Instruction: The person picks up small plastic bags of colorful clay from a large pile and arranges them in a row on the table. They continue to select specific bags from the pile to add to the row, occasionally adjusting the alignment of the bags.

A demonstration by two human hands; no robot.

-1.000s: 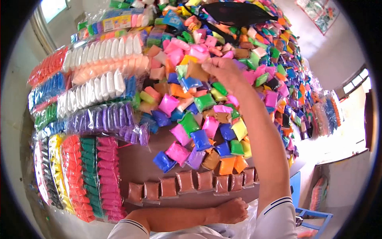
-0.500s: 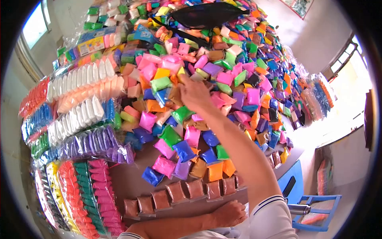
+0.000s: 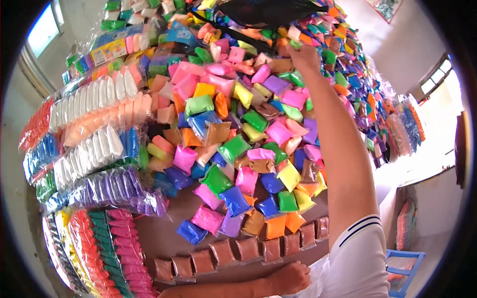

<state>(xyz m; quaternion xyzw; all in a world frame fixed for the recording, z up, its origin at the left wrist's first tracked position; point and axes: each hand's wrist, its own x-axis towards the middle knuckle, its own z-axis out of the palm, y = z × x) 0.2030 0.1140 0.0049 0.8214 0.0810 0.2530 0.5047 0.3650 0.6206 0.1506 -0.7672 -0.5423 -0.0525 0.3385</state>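
My right hand [image 3: 304, 57] is stretched far into a big heap of small coloured packets, beside a green packet [image 3: 295, 44] and just below a black bag [image 3: 268, 12]. Its fingers bend down among the packets, with the tips hidden. Close to my body, my left hand [image 3: 290, 279] is closed in a fist; I cannot tell what is inside it. Just beyond that hand runs a row of brown packets [image 3: 247, 248] laid side by side. Loose packets lie between the row and the heap, among them a blue packet [image 3: 235, 201] and an orange packet [image 3: 276, 226].
Clear bags of white packets [image 3: 94, 97] and purple packets [image 3: 107, 191] are stacked along the left. Red strips [image 3: 92, 248] and pink strips [image 3: 130, 248] of packets lie at the front left. A blue chair [image 3: 410, 270] stands at the lower right.
My right hand has moved away from me and to the right across the heap, off the yellow packet it was near. My left hand stays closed near the front edge. The view has shifted slightly.
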